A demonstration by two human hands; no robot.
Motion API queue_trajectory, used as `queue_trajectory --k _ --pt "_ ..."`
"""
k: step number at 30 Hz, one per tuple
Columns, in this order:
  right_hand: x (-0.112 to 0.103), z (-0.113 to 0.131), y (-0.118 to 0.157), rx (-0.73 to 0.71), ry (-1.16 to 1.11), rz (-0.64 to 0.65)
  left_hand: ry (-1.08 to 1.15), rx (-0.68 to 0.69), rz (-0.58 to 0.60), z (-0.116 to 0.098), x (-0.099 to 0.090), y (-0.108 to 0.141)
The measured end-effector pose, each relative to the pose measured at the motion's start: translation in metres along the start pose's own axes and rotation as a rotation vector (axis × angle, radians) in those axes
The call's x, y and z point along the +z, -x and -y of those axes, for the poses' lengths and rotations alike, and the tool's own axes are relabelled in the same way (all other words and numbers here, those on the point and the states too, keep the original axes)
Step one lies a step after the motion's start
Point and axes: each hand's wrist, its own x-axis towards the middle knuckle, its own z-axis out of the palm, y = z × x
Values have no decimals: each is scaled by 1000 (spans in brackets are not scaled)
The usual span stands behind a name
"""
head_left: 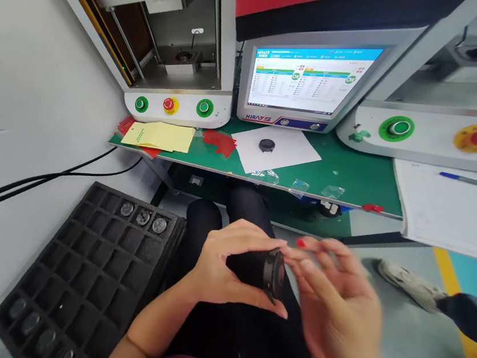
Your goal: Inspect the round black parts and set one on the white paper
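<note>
My left hand grips a dark round watch case by its edges between thumb and fingers, above my lap. The case is turned on edge. Close to its right side is my right hand, blurred, with its fingertips near the upper edge of the case; a small red thing shows at one fingertip. Whether the right fingers pinch anything else is unclear. Another dark watch case lies on a white sheet on the green bench.
A black foam tray with several watch cases stands at the lower left. The bench holds yellow paper, red pieces and plastic scraps. Behind are two machines and a monitor. Another person's shoe is at right.
</note>
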Motion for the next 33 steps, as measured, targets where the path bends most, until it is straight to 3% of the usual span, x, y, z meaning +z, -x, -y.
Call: queue_trajectory --k 3,6,9,15,25,33 --pt "-4 12 3 -141 106 54 -15 -17 14 -5 -1 0" --pt "-6 23 8 -79 172 232 -51 -21 71 -11 -2 0" --pt "-6 28 10 -23 185 304 -84 14 136 -14 -5 -2" --pt "-3 30 7 45 157 336 -116 19 228 -19 -11 -6" --pt "-9 32 2 74 219 398 -129 25 286 -22 -12 -9" --pt "-7 31 3 63 238 364 -179 14 329 -26 -15 -9"
